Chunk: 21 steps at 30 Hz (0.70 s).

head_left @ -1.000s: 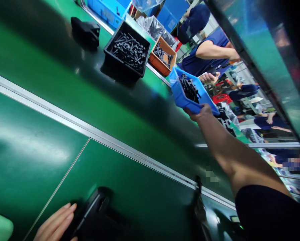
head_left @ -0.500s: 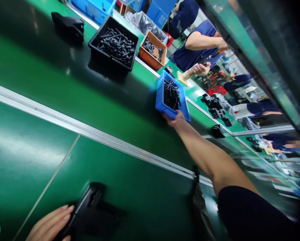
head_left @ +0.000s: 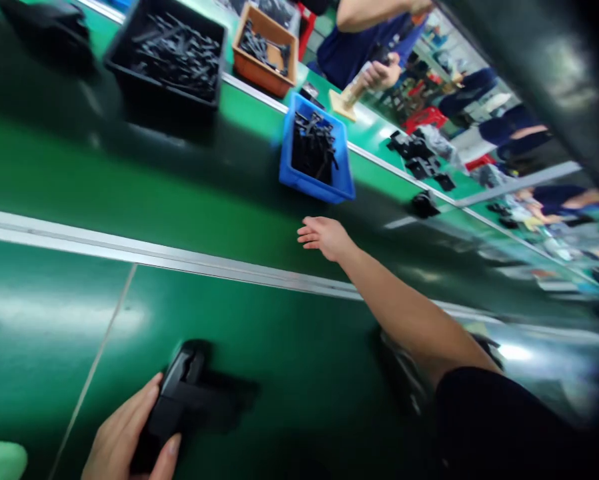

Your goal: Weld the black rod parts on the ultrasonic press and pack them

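The blue bin (head_left: pixel 315 189), with small black parts (head_left: pixel 314 143) heaped inside it, is the place to measure from. The right hand (head_left: pixel 327 237) is by far the nearer of the two: it hangs just off the bin's near side, holding nothing, fingers loosely extended and pointing past the bin's near left corner, with no contact between them. The left hand (head_left: pixel 122 430) is well apart from it, on the near left of the bin and across the metal strip (head_left: pixel 229 270), clasped around a black housing (head_left: pixel 172 400) with the fingers along one side and the thumb on the other. The housing's long axis slants away from the body, its far end aimed roughly at the bin's left side; blur and dark shadow make it hard to tell whether the piece jutting rightward belongs to it. A larger black bin (head_left: pixel 169 100) stands to the left of the blue bin, and an orange bin (head_left: pixel 262 79) lies near its far left corner.
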Motion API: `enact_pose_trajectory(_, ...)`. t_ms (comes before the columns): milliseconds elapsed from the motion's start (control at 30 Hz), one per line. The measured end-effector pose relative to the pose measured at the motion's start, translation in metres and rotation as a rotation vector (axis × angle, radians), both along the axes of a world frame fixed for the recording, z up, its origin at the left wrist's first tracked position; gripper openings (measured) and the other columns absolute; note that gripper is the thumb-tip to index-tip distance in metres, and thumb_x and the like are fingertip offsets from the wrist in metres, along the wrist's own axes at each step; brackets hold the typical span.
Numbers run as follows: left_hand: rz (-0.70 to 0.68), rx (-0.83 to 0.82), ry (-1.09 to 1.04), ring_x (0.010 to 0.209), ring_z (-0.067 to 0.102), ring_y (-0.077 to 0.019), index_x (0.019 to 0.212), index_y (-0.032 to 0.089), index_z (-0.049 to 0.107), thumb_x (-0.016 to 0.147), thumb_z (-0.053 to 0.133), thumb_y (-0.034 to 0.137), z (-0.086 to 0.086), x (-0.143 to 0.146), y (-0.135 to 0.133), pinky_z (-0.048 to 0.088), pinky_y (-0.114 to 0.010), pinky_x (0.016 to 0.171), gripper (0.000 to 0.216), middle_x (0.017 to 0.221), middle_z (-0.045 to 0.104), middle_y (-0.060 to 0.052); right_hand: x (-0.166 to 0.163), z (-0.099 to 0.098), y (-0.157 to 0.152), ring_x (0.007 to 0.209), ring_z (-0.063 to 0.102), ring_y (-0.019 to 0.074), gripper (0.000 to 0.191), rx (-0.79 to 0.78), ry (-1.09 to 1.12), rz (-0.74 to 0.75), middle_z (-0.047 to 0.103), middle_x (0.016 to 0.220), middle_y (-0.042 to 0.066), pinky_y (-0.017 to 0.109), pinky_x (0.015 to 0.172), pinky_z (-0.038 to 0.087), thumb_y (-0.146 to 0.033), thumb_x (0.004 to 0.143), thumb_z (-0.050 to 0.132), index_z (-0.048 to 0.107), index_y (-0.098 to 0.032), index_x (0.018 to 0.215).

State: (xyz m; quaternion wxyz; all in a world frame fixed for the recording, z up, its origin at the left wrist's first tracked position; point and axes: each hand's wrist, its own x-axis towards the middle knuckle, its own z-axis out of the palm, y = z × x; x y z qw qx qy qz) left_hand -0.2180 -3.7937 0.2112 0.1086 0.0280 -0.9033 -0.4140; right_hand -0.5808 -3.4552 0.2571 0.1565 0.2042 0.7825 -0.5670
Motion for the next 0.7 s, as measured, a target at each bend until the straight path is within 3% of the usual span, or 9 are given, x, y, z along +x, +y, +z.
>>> enact_pose_trajectory(67, -0.013, -0.009, -0.042, 0.114, 0.062, -0.0302, 0.143, 0.027, 0.047, 0.082, 0.066, 0.034, 0.003, -0.005, 0.006, 0.049, -0.046, 0.101, 0.064, 0.133, 0.062, -0.01, 0.05, 0.011, 0.014, 0.065, 0.067, 0.0184, 0.02, 0.084, 0.044, 0.149, 0.07, 0.081, 0.007, 0.025, 0.05, 0.053, -0.03, 0.084, 0.072, 0.065, -0.016, 0.095)
enact_pose_trajectory(133, -0.018, 0.015, -0.071, 0.116, 0.06, -0.0309, 0.143, 0.025, 0.048, 0.084, 0.065, 0.036, 0.004, -0.01, 0.012, 0.045, -0.048, 0.106, 0.063, 0.135, 0.06, -0.01, 0.101, 0.023, 0.045, 0.069, 0.069, 0.0189, 0.021, 0.225, 0.114, 0.179, 0.071, 0.083, 0.006, 0.027, 0.056, 0.055, -0.03, 0.082, 0.072, 0.067, -0.017, 0.097)
enact_pose_trajectory(300, -0.018, 0.04, -0.144, 0.123, 0.056, -0.0322, 0.145, 0.023, 0.046, 0.087, 0.061, 0.045, 0.013, -0.023, 0.034, 0.041, -0.05, 0.109, 0.064, 0.139, 0.056, -0.012, 0.224, 0.042, 0.167, 0.087, 0.069, 0.0242, 0.026, 0.778, 0.264, -0.226, 0.072, 0.094, 0.008, 0.041, 0.083, 0.056, -0.035, 0.086, 0.059, 0.066, -0.018, 0.104)
enact_pose_trajectory(400, -0.01, -0.003, -0.216, 0.121, 0.057, -0.0324, 0.144, 0.024, 0.047, 0.085, 0.06, 0.051, 0.022, -0.036, 0.053, 0.046, -0.05, 0.105, 0.066, 0.135, 0.059, -0.011, 0.285, 0.035, 0.214, 0.105, 0.064, 0.0297, 0.039, 0.97, 0.174, -0.207, 0.07, 0.11, 0.015, 0.048, 0.098, 0.049, -0.039, 0.083, 0.061, 0.064, -0.015, 0.113)
enact_pose_trajectory(533, -0.047, -0.035, -0.327, 0.106, 0.064, -0.0315, 0.136, 0.022, 0.055, 0.082, 0.059, 0.055, 0.037, -0.065, 0.084, 0.051, -0.051, 0.096, 0.063, 0.123, 0.065, -0.009, 0.337, 0.014, 0.221, 0.131, 0.046, 0.04, 0.07, 1.012, 0.047, 0.071, 0.051, 0.141, 0.022, 0.056, 0.108, 0.039, -0.048, 0.078, 0.069, 0.053, -0.013, 0.135)
enact_pose_trajectory(600, -0.099, -0.049, -0.407, 0.099, 0.065, -0.0317, 0.131, 0.02, 0.058, 0.079, 0.061, 0.056, 0.044, -0.085, 0.098, 0.053, -0.05, 0.091, 0.064, 0.114, 0.069, -0.01, 0.349, 0.007, 0.213, 0.136, 0.039, 0.0431, 0.067, 1.062, 0.088, 0.12, 0.044, 0.146, 0.022, 0.061, 0.11, 0.034, -0.044, 0.08, 0.067, 0.052, -0.013, 0.137)
enact_pose_trajectory(700, -0.264, -0.046, -0.455, 0.103, 0.065, -0.0316, 0.132, 0.019, 0.058, 0.074, 0.065, 0.053, 0.049, -0.118, 0.116, 0.052, -0.048, 0.093, 0.067, 0.116, 0.069, -0.01, 0.347, 0.001, 0.19, 0.14, 0.033, 0.0415, 0.054, 1.085, 0.298, 0.078, 0.045, 0.145, 0.022, 0.061, 0.113, 0.028, -0.04, 0.087, 0.06, 0.055, -0.014, 0.134)
